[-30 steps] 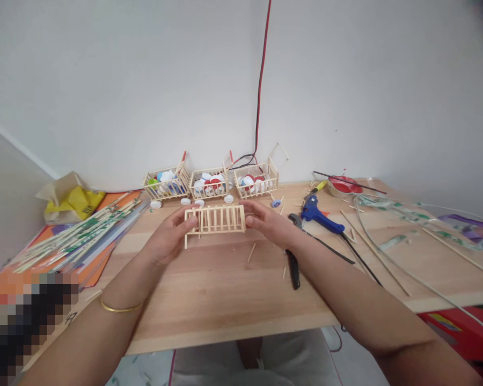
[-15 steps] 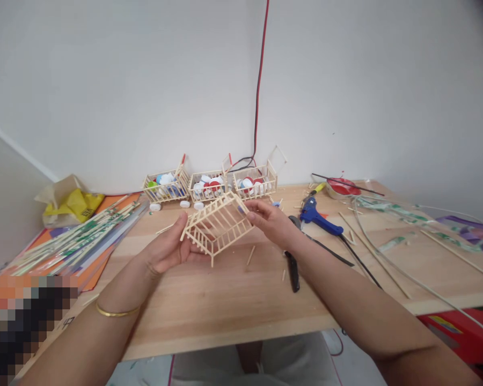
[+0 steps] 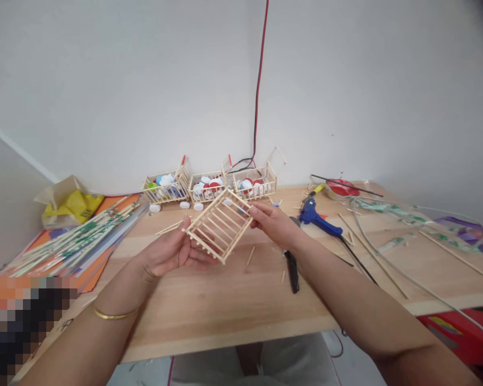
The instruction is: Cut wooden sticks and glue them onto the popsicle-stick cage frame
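Both of my hands hold a small cage-like frame of thin wooden sticks (image 3: 219,225) above the wooden table (image 3: 233,300). It is tipped over, so its slatted underside faces me. My left hand (image 3: 173,252) cradles its lower left corner, palm up, fingers curled under it. Fingertips of my right hand (image 3: 271,222) pinch its upper right corner.
Three stick carts (image 3: 209,185) full of bottle caps stand at the back by the wall. A blue glue gun (image 3: 317,214), a black cutter (image 3: 293,271), loose sticks and wire lie to the right. A bundle of long sticks (image 3: 80,236) on orange paper lies left.
The frame was upright on the table a second ago. I have lifted it and tipped it back, turning its underside toward me; my left hand rolled palm up beneath it.
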### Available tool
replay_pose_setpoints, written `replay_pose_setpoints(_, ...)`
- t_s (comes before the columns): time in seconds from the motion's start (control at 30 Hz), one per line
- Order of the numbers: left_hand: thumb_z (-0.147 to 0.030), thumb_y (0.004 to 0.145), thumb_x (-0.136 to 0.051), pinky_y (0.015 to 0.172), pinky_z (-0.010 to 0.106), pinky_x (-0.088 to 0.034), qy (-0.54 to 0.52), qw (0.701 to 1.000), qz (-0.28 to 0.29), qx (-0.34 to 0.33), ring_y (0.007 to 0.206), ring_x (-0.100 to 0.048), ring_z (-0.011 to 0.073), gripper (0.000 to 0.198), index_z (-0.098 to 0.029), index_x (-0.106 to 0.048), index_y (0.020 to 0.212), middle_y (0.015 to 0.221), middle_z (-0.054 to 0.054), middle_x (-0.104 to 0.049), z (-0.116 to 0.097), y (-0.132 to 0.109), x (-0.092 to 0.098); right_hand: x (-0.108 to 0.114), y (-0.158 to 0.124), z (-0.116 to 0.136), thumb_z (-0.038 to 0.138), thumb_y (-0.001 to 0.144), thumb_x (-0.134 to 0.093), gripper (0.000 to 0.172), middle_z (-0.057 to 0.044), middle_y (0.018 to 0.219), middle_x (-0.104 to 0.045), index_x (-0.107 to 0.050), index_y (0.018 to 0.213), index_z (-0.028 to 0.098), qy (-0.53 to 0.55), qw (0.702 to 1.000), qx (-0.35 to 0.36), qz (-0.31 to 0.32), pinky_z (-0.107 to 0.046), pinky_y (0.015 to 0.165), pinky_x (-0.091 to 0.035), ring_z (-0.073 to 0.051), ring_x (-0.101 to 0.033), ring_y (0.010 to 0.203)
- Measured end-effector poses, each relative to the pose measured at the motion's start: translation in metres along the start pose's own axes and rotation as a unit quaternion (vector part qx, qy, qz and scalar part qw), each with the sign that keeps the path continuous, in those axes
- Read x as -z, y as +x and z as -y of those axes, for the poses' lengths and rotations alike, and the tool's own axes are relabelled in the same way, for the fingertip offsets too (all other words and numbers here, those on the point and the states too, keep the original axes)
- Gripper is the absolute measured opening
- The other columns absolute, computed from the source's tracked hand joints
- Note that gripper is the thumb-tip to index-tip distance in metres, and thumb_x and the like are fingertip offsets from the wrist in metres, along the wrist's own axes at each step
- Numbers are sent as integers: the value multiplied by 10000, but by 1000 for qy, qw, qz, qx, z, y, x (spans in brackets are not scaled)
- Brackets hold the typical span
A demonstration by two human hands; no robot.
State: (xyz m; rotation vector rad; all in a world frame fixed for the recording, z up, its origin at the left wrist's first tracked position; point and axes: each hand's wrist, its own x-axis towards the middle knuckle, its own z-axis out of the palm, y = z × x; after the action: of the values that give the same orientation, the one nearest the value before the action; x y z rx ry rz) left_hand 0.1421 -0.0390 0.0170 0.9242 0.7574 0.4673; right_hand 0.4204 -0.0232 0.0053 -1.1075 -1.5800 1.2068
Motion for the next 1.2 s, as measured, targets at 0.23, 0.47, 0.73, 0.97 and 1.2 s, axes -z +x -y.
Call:
replay_pose_setpoints(0.23,-705,669,-637,916,484,-485,39,992,-3,-120,1170,-557,363,755,-245,-566,1263,1297,138,-587,-2,-2,-12,2,1,-7,634,843,-480,510,9,683,-529,-666,887,162,-31,999,-8,31,-270,671,-435,-119,-487,645)
replay_pose_setpoints(0.47,-455,729,-732,892,455,-504,15,991,-8,-133,1122,-601,340,648,-250,-514,1305,1263,126,-612,6,2,-28,-11,-8,8,607,871,-461,475,-8,743,-553,-655,838,175,-52,991,6,123,-257,628,-418,-120,-482,652)
replay_pose_setpoints(0.73,-336,816,-653,807,457,-554,-60,986,-101,-122,984,-669,304,483,-220,-515,1264,1144,120,-676,6,7,-30,-7,-5,5,616,843,-500,566,-48,862,-590,-567,1184,169,-74,995,48,54,-305,717,-463,-152,-548,748)
replay_pose_setpoints(0.97,-346,854,-614,837,443,-561,-93,972,-145,-158,993,-670,285,435,-185,-544,1251,1167,125,-673,3,11,-25,-2,-12,14,429,737,-740,545,-20,881,-545,-570,1208,214,-54,976,165,129,-279,736,-466,-133,-523,786)
replay_pose_setpoints(1.2,-366,898,-554,880,402,-538,-94,975,-105,-172,1008,-666,263,416,-180,-552,1270,1166,122,-677,5,13,-22,-14,-18,19,327,822,-670,218,-34,810,-610,-691,986,185,-140,959,210,127,-267,685,-474,-123,-539,694)
